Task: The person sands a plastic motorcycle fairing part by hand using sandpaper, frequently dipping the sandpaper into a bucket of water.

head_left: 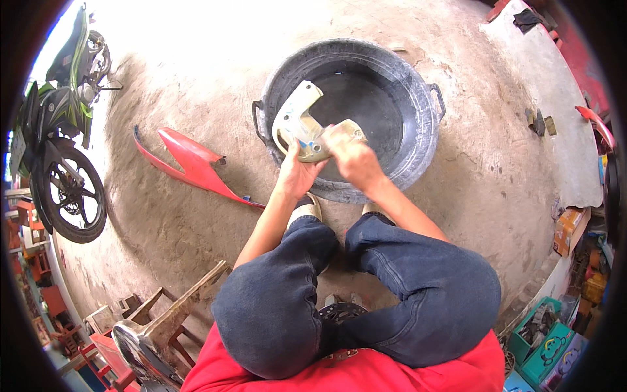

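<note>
1. Left hand (297,173) grips the cream plastic cover (298,122) from below, over the black basin (353,117).
2. Right hand (353,160) closed on its lower end, possibly holding a rag.
3. Red fairing panel (189,163) on the floor left of the left hand; motorcycle (59,137) farther left.

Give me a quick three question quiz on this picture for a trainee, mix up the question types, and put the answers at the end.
1. True or false: the pale plastic cover lies flat on the ground beside the red panel.
2. Which hand presses a small pad onto the cover: A left, B right, C neither?
3. Fill in: the hands work above a round black ____.

Key:
1. False. The left hand holds it up over the basin rim.
2. B.
3. Basin, with side handles, on the bare ground in front of the person's knees.
</note>
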Demonstrator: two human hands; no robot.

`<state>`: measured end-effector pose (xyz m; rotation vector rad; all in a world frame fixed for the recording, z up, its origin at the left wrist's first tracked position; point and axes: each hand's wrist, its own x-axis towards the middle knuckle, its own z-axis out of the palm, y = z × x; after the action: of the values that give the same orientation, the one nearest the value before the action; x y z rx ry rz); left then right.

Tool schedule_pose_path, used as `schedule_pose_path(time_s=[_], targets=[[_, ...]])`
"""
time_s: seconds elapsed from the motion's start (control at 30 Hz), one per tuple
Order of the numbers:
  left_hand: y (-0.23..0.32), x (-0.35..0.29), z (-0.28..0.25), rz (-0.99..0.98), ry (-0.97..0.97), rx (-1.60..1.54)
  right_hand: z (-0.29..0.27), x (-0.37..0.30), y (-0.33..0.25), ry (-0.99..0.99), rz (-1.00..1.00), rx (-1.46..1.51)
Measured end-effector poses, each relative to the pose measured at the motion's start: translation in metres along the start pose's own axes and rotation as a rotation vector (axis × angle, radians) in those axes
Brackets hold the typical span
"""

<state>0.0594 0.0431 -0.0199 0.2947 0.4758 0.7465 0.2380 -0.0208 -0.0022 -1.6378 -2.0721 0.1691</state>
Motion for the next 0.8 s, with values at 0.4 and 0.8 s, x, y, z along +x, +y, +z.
schedule_pose_path(time_s=[0.4,0.8], targets=[[-0.007,0.005,0.006,-0.009,0.070,-0.004,0.010,0.001,0.017,0.216,0.072,-0.100],[0.002,0.004,-0.012,0.020,0.091,-0.037,0.017,-0.009,-0.013,0.181,-0.221,-0.043]])
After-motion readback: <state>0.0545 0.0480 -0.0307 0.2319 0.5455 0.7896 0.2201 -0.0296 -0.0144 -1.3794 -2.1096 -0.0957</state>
